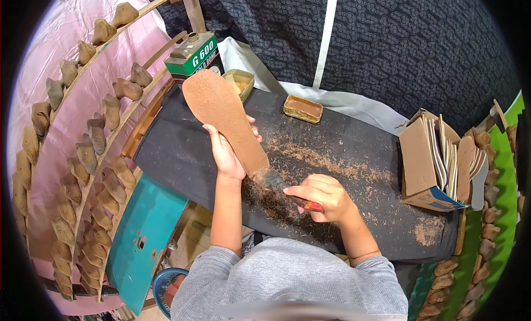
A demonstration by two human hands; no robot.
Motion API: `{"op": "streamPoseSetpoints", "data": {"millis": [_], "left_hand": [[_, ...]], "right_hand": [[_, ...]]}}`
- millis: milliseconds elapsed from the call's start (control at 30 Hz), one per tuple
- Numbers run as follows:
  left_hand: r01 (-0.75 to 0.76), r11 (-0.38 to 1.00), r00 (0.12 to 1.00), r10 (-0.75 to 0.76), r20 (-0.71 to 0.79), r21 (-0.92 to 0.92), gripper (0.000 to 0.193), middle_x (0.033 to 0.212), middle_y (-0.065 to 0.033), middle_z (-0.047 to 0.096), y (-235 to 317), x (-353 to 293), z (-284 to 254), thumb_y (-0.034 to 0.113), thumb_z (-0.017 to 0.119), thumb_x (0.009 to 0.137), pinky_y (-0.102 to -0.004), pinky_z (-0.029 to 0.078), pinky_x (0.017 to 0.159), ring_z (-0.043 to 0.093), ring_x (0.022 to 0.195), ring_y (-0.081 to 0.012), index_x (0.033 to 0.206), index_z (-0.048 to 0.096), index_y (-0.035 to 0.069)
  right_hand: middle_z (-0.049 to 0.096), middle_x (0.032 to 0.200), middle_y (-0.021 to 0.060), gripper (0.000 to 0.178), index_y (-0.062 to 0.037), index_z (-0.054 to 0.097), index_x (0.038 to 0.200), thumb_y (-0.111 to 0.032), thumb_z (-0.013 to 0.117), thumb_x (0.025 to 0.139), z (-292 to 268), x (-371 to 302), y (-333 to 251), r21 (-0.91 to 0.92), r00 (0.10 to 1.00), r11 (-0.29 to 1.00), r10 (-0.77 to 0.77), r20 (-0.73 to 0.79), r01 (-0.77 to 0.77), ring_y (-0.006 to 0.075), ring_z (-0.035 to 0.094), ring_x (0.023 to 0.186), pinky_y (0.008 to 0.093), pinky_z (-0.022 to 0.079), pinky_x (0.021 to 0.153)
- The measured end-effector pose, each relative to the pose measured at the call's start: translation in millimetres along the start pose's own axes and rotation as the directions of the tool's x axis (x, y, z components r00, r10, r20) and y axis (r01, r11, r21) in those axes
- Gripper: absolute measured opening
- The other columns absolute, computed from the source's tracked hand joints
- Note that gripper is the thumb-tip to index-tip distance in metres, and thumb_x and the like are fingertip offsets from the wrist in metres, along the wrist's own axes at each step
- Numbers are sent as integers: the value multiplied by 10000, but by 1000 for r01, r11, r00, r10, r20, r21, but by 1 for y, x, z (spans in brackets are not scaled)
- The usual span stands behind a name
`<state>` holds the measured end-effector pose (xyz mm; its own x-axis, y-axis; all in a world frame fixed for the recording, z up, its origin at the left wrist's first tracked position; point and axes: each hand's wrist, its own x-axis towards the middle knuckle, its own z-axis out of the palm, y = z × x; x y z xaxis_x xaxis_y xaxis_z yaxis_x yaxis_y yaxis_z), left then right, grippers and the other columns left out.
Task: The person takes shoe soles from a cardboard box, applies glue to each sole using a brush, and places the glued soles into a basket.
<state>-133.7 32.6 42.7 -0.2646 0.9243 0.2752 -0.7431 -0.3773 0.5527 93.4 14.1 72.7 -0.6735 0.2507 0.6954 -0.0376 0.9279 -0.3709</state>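
Observation:
My left hand (227,152) grips a long brown shoe insole (224,119) from underneath, holding it tilted above the black work table (359,155). My right hand (323,196) is closed on a small tool with a red-orange handle (311,206); its blurred dark head (271,180) touches the insole's near end. Brown dust and shavings (321,160) lie scattered on the table under and beside both hands.
A green glue can (192,55), a small open tin (239,82) and a flat rectangular tin (302,108) sit at the table's far edge. A cardboard box of insoles (437,160) stands at the right. Curved racks of shoe lasts (94,138) line the left; more lasts (487,232) stand at the right.

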Motion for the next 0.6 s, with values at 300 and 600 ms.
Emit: {"op": "streamPoseSetpoints", "data": {"millis": [300, 600], "left_hand": [[24, 999, 1000, -24, 7, -33, 716, 990, -141, 559, -4, -3, 6, 634, 177, 923, -390, 492, 661, 557, 771, -242, 1176, 472, 33], [-14, 999, 1000, 15, 26, -40, 696, 1011, -146, 549, 1, 1, -1, 630, 186, 924, -397, 486, 667, 545, 777, -249, 1199, 464, 54]], "right_hand": [[580, 753, 81, 503, 2, 628, 1058, -42, 714, 565, 5, 8, 1, -61, 994, 998, -34, -106, 27, 228, 576, 646, 336, 475, 585], [543, 701, 65, 479, -23, 634, 1024, -32, 702, 550, -6, 1, -6, -20, 999, 999, 31, 22, -30, 228, 544, 614, 334, 460, 568]]}}
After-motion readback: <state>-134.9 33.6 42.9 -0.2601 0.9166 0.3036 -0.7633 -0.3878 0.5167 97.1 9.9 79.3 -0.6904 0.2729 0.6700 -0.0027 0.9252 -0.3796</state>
